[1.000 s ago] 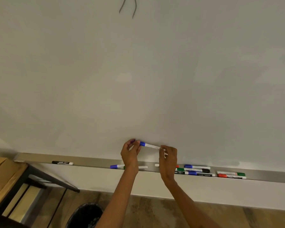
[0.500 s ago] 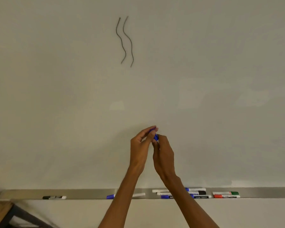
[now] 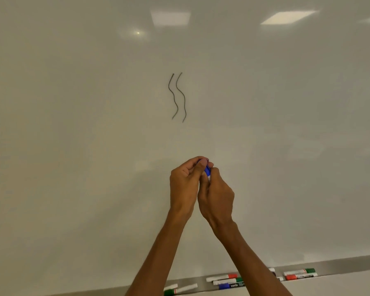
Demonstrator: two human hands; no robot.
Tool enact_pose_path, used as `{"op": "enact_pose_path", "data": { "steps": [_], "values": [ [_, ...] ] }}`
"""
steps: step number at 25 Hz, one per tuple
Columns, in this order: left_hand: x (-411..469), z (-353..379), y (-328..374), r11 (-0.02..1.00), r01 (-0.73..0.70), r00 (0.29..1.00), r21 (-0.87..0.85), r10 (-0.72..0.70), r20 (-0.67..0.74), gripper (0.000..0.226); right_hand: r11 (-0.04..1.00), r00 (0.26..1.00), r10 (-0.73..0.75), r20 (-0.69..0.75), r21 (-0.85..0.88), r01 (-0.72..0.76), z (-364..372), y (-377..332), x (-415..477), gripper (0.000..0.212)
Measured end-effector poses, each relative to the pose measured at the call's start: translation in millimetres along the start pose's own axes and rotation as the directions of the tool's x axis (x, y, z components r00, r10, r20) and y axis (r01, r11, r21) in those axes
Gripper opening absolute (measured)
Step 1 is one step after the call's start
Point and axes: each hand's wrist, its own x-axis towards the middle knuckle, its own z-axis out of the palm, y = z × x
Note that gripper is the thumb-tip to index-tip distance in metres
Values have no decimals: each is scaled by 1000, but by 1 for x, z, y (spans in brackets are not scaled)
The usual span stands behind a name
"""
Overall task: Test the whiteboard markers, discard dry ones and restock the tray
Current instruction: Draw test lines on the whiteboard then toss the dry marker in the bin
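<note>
We find the blue marker (image 3: 207, 170) lying 11 to 5 o'clock; left hand (image 3: 185, 184) fingers pinch its upper end, right hand (image 3: 218, 194) fingers wrap its lower end.

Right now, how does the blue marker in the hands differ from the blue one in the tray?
The held blue marker is raised, pinched between the left hand and right hand, mostly hidden; the other blue marker lies flat in the tray, untouched. Both show blue caps.
</note>
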Motion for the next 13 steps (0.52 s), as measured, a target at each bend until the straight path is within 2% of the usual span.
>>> {"op": "enact_pose_path", "data": {
  "steps": [4,6,8,9,11,13],
  "values": [
    [14,-12,22,994,-102,994,-37,100,-38,12,995,993,102,63,-7,-102,-5,-21,2,43],
    [25,-18,29,985,-159,981,-70,150,-123,11,967,978,180,103,163,-195,-8,-28,8,36],
    [37,-24,32,972,-218,963,-90,199,-179,10,888,962,240,131,372,-272,-13,-32,21,25],
    [44,-26,32,968,-237,956,-75,219,-196,10,873,959,240,152,398,-281,-17,-33,30,26],
    [58,-29,31,968,-250,949,-37,237,-209,11,874,964,181,197,417,-249,-27,-37,48,51],
    [71,-30,29,965,-262,946,-13,254,-201,13,830,980,97,175,528,-177,-40,-45,62,59]
  ]
}}
